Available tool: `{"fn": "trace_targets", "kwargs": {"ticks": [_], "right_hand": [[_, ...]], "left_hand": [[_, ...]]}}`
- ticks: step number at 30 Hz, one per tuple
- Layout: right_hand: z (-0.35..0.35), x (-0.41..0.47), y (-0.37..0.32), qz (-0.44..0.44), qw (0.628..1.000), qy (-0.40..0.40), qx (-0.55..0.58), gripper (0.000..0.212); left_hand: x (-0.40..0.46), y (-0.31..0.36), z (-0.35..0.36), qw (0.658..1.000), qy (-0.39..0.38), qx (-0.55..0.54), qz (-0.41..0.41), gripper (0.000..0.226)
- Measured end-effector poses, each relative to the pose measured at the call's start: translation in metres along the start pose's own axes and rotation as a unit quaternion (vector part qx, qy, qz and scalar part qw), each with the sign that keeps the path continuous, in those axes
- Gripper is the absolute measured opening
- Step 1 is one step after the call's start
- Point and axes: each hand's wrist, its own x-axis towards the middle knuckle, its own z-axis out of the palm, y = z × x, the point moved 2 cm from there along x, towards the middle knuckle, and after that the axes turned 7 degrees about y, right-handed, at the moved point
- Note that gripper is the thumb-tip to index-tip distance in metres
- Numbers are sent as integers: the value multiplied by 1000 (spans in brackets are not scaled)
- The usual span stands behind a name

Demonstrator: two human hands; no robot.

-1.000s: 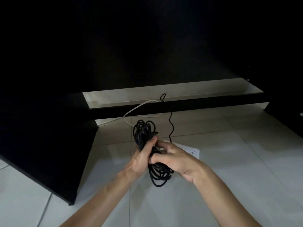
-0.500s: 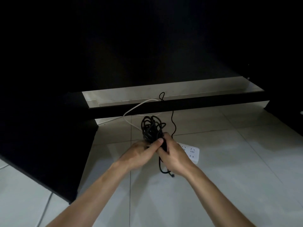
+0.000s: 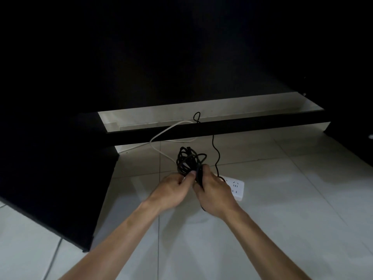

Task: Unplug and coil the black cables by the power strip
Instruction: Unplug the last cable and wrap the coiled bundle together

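No text, label, brand, number or sign can be read anywhere. The white power strip (image 3: 236, 186) on the floor tiles shows only small dark socket slots on its top face, no printed words or marks that can be made out. The bundle of black cable (image 3: 187, 161) just beside the power strip carries no tag or lettering that shows. The dark furniture panels beyond the power strip are too dim to show any writing.
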Motion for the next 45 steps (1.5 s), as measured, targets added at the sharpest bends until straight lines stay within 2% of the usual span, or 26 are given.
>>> {"fn": "trace_targets", "kwargs": {"ticks": [2, 4, 5, 7, 10, 12, 15, 18, 21, 23, 26, 29, 32, 34, 37, 39, 45], "right_hand": [[0, 1, 1, -7, 1000, -3, -17, 24], [-1, 2, 2, -15, 1000, -3, -27, 24], [-2, 3, 2, -20, 999, -1, -26, 25], [-4, 4, 1, -37, 999, 4, -20, 26], [-7, 5, 0, -52, 999, 0, 6, 29], [-10, 5, 0, -36, 997, -22, 64, 29], [-8, 6, 4, -14, 983, -41, 176, 15], [-2, 5, 9, 0, 964, -52, 261, 12], [3, 7, 10, 18, 955, -12, 297, 16], [8, 13, 13, 35, 961, 36, 274, 15], [10, 18, 22, 34, 984, 97, 144, 14], [14, 16, 21, -8, 992, 113, 53, 17], [19, 13, 16, -64, 988, 141, -8, 34], [22, 11, 15, -91, 981, 165, -39, 43], [26, 9, 14, -117, 973, 189, -66, 50], [26, 10, 15, -131, 969, 193, -79, 47], [26, 10, 26, -184, 967, 139, -106, 38]], "left_hand": [[-2, 1, 2, 1000, -13, -12, -4, 65], [-4, 2, 1, 1000, 0, -31, 3, 50], [-5, 5, 1, 999, 11, -32, 17, 45], [-5, 7, 2, 998, 44, -20, 32, 49], [1, 4, 2, 995, 92, -39, 11, 49], [4, 2, 1, 995, 93, -47, -4, 48], [9, 0, 0, 992, 80, -94, -38, 53], [9, 1, -1, 990, 59, -111, -69, 46], [9, 2, -3, 992, 53, -75, -85, 45], [9, 3, -4, 997, 46, -30, -61, 38], [5, 9, -7, 999, 38, 12, -5, 31], [1, 10, -6, 995, 51, 73, 53, 32], [1, 11, -5, 989, 81, 98, 79, 35], [2, 10, -5, 992, 85, 69, 61, 37], [4, 9, -3, 996, 75, -51, -9, 38], [4, 10, 0, 992, 61, -103, -48, 39], [3, 4, -3, 969, -5, -202, -141, 36]]}}
